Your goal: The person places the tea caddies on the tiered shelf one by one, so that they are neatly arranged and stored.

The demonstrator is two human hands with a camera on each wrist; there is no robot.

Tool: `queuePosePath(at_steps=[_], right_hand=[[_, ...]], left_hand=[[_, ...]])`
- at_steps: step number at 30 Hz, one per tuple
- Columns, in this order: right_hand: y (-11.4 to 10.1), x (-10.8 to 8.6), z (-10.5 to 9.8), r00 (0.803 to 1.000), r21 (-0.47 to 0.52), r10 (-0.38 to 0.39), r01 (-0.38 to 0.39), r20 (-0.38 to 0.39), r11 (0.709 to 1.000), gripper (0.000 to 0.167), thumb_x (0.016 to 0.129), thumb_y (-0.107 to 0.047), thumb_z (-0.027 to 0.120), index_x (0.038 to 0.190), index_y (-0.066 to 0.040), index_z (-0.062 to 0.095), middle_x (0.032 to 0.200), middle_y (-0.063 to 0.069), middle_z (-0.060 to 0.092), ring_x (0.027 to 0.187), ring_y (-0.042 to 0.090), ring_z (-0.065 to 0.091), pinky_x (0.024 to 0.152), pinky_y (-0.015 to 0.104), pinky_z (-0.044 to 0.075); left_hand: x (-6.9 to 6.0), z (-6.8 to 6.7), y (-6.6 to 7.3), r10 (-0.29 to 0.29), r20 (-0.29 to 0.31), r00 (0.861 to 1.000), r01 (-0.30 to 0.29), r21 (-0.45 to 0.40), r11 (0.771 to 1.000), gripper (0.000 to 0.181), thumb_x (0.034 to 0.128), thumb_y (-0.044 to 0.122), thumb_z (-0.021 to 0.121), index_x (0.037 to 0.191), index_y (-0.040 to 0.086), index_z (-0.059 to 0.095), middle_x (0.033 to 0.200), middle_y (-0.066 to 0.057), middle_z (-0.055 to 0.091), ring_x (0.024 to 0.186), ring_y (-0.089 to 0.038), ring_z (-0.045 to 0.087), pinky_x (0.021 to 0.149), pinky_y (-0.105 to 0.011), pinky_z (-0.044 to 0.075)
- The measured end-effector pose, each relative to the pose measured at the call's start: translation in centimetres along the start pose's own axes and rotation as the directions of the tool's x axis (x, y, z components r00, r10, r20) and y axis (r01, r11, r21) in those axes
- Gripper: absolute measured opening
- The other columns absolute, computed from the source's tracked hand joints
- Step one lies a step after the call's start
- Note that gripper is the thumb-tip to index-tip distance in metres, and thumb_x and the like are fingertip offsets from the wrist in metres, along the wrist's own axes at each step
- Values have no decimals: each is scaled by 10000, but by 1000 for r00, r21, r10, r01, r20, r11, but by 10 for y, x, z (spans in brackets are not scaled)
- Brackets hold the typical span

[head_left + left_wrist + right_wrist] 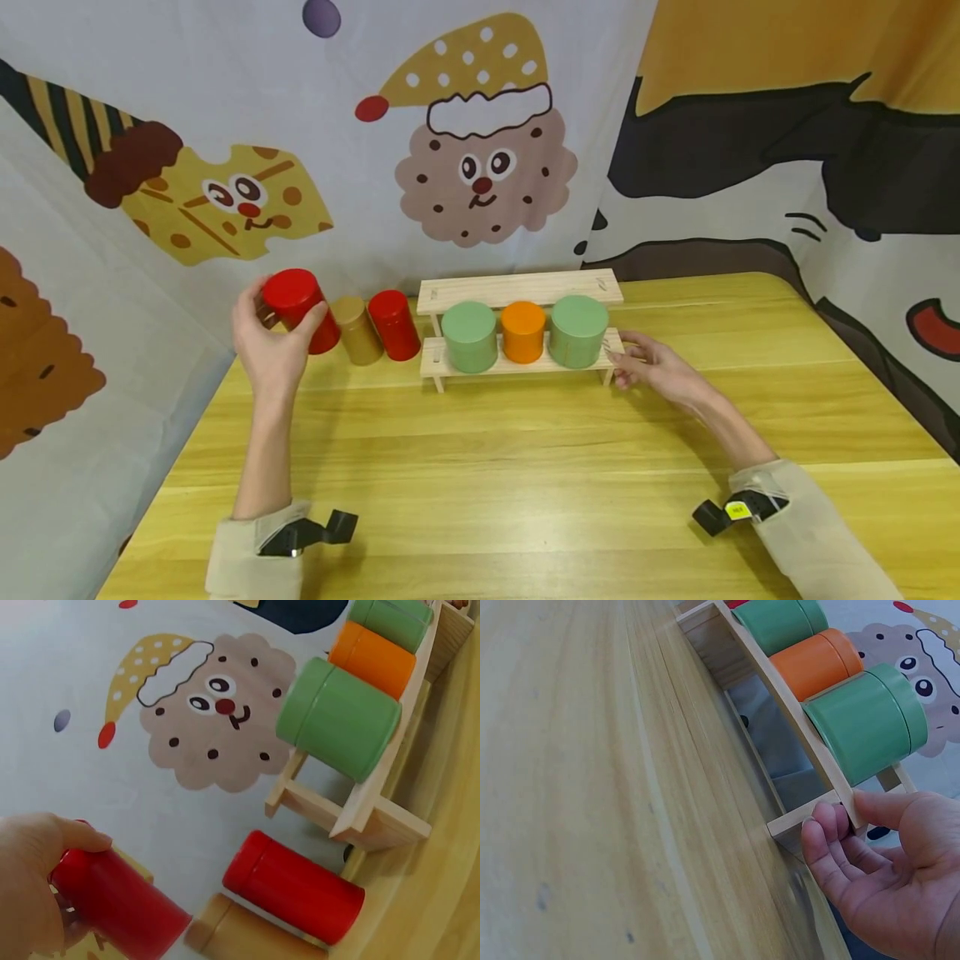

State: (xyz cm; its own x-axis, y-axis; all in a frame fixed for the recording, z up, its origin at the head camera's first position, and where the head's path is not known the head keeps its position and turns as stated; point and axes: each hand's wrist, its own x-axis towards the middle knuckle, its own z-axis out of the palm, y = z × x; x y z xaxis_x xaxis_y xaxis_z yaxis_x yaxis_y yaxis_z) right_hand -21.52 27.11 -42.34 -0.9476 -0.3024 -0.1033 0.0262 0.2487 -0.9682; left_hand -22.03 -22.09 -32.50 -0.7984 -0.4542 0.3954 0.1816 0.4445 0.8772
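Note:
My left hand (pixel 272 354) grips a red canister (pixel 303 312) around its upper part, at the left of the table. Right beside it stand a tan canister (pixel 360 333) and a second red canister (pixel 395 327). Whether the held canister touches the table is hard to tell. A two-tier wooden rack (pixel 517 287) carries two wide green canisters (pixel 470 337) with a smaller orange canister (pixel 523 333) between them on its lower step. At the rack's right end, my right hand (pixel 885 862) pinches the lower board, thumb on top and fingers beneath.
The rack's upper board runs behind the green and orange canisters. A cloth backdrop (pixel 345 183) with cartoon prints hangs directly behind the wooden table (pixel 480 492). Each sleeve bears a black wrist strap (pixel 281 540).

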Motion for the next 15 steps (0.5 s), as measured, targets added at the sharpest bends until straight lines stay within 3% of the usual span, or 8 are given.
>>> queuePosePath(at_steps=[6,15], right_hand=[[1,0,0,1000,-1,1,-1,-1,1000,721,1047,-200,570,1555,91,151,1119,290,546,855,213,652,812,333,576],[1,1,-1,1000,-10,0,0,-2,1000,699,1047,-183,566,1548,97,168,1123,288,553,854,209,653,813,333,580]], left_hand=[[-2,5,11,31,21,999,-30,-26,999,683,862,197,793,1462,139,471,1375,-39,540,1184,-185,521,1010,-298,457],[-4,24,21,72,90,993,-65,-72,995,698,857,180,805,1463,104,467,1362,-46,551,1195,-200,525,1027,-320,454]])
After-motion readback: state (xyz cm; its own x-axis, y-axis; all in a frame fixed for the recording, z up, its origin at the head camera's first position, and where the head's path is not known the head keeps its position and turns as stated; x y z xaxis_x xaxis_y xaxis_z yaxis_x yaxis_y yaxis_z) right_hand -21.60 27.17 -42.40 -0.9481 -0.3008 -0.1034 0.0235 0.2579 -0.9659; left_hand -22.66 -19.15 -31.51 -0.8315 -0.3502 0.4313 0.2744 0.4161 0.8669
